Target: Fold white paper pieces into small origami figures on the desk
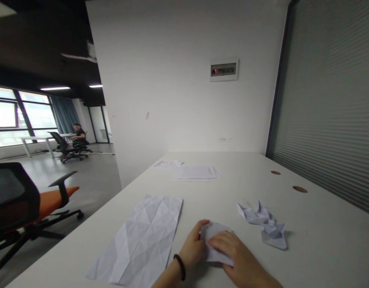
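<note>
Just above the near part of the white table (232,192), a small folded sheet of paper (213,230) is between my two hands. My left hand (194,245) grips its left edge, thumb and fingers closed around it; a dark band circles that wrist. Across the paper's right side lie the fingers of my right hand (232,250), the thumb tucked beneath the lower edge. Left of my hands spreads a large creased paper sheet (145,236), flat and covered in fold lines. To the right sit folded paper pieces (256,214), with another folded paper piece (275,235) close in front.
Printed sheets (196,172) lie toward the table's far end, near the wall. Two round holes (300,189) pierce the right side. An orange-seated chair (49,202) stands left of the table. A person (79,134) sits far off by the windows.
</note>
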The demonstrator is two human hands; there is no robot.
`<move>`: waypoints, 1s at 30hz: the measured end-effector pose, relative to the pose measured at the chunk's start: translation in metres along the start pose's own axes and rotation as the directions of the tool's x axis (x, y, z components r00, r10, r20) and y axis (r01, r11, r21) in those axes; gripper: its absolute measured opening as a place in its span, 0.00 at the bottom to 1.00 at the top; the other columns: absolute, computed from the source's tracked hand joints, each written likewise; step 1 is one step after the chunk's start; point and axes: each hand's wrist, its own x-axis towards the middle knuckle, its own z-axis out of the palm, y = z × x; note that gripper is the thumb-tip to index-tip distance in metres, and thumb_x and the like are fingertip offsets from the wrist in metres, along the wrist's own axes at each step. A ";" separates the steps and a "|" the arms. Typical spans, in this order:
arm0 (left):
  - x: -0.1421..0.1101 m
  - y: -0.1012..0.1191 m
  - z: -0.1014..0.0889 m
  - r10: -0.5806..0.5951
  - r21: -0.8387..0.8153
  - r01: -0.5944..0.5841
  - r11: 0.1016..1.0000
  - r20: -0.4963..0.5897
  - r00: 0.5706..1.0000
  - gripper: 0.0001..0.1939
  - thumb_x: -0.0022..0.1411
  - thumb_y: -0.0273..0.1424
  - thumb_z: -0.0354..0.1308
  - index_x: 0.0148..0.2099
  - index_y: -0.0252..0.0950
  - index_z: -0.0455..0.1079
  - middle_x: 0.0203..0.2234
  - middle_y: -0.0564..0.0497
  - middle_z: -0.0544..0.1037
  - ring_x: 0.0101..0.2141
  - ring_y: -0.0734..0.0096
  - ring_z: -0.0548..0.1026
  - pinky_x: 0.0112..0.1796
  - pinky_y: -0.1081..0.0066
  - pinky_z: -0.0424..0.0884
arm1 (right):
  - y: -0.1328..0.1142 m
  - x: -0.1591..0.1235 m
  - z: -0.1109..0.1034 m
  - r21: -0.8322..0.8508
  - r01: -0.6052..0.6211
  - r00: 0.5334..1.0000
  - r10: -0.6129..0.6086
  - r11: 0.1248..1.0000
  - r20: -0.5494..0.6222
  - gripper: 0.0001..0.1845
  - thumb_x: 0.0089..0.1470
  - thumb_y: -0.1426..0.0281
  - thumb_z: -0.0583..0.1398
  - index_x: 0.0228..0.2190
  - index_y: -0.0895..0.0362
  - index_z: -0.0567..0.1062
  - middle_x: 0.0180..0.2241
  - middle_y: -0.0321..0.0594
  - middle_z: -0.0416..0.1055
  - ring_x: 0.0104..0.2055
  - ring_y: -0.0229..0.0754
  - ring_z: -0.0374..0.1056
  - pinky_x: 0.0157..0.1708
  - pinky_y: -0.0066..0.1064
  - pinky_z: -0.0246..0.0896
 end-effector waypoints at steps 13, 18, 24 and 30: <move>-0.010 0.019 0.001 0.314 0.635 -0.261 0.728 0.030 0.949 0.23 0.46 0.16 0.45 0.44 0.38 0.67 0.44 0.48 0.67 0.47 0.65 0.62 0.48 0.67 0.57 | 0.012 -0.001 -0.009 0.152 -0.098 0.995 0.101 0.984 -0.011 0.21 0.39 0.81 0.49 0.30 0.53 0.75 0.32 0.38 0.70 0.40 0.40 0.64 0.41 0.31 0.57; -0.017 0.035 0.002 0.279 0.640 -0.332 0.693 0.186 0.942 0.13 0.60 0.33 0.47 0.47 0.40 0.66 0.34 0.50 0.74 0.36 0.66 0.69 0.40 0.69 0.62 | 0.026 0.000 -0.004 0.193 -0.170 0.980 0.186 0.967 -0.071 0.13 0.46 0.74 0.51 0.31 0.54 0.73 0.32 0.39 0.71 0.38 0.42 0.65 0.40 0.32 0.57; -0.015 0.030 0.004 0.206 0.684 -0.253 0.685 0.152 0.967 0.14 0.59 0.30 0.48 0.47 0.40 0.67 0.35 0.48 0.74 0.36 0.65 0.70 0.38 0.70 0.63 | 0.033 0.000 0.003 0.206 -0.277 0.947 0.303 0.939 -0.109 0.12 0.47 0.68 0.54 0.36 0.53 0.70 0.33 0.38 0.72 0.38 0.43 0.67 0.39 0.32 0.58; -0.010 0.021 0.005 0.225 0.701 -0.214 0.681 0.078 0.971 0.24 0.50 0.21 0.50 0.50 0.41 0.65 0.39 0.49 0.70 0.40 0.67 0.67 0.42 0.70 0.62 | 0.037 0.000 0.011 0.116 -0.245 0.943 0.264 0.963 -0.204 0.30 0.42 0.75 0.54 0.50 0.51 0.61 0.45 0.41 0.64 0.45 0.42 0.63 0.46 0.31 0.57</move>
